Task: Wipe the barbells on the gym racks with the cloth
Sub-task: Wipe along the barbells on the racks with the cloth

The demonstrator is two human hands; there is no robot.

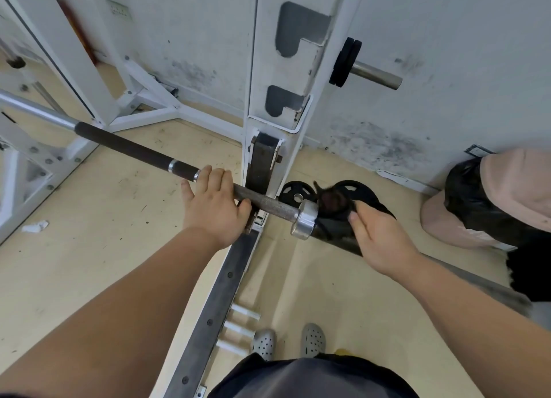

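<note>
At the rack upright [277, 69], left hand [213, 203] grips the barbell [134, 147] overhand, right hand [378, 236] clutches cloth [331, 206] on its sleeve

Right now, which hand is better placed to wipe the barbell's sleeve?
Right. The right hand grips the black cloth against the sleeve, just past the silver collar; the left hand holds the bare shaft.

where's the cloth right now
In the head view the dark cloth sits right of centre, wrapped over the barbell end just past the silver collar, gripped by the right hand.
</note>
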